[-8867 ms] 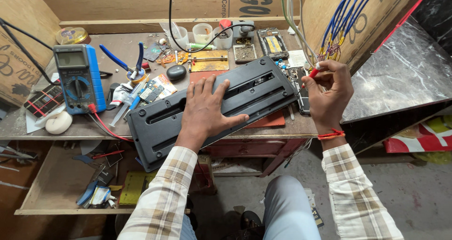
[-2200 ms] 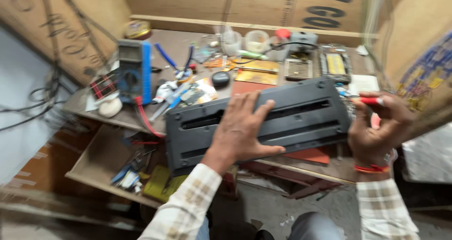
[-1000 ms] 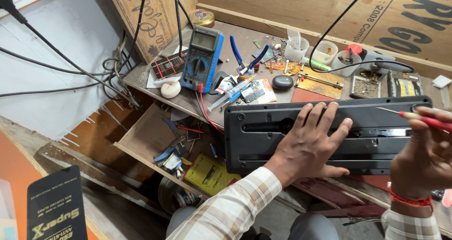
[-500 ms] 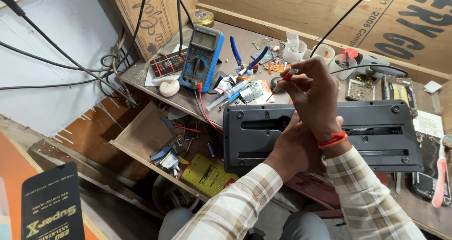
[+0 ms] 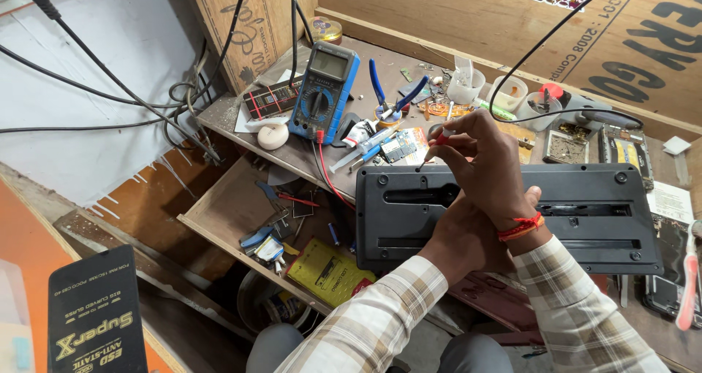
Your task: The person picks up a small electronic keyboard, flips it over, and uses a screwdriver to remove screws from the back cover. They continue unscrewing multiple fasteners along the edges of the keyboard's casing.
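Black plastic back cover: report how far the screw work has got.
Done: cannot tell; the screw heads are too small to judge. In hand: the right hand holds a red-handled screwdriver, tip down at the top-left corner of the black plastic back cover, while the left hand presses on the cover. Left: the other corner screws, untouched now.

The left hand (image 5: 468,230) lies mostly hidden behind the right hand (image 5: 486,164); the screwdriver (image 5: 433,148) tip is too small to tell.

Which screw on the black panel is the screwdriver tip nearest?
The top-left corner screw of the black panel. The right hand holds the red-handled screwdriver angled down toward that corner; the other visible screws sit farther along the edges.
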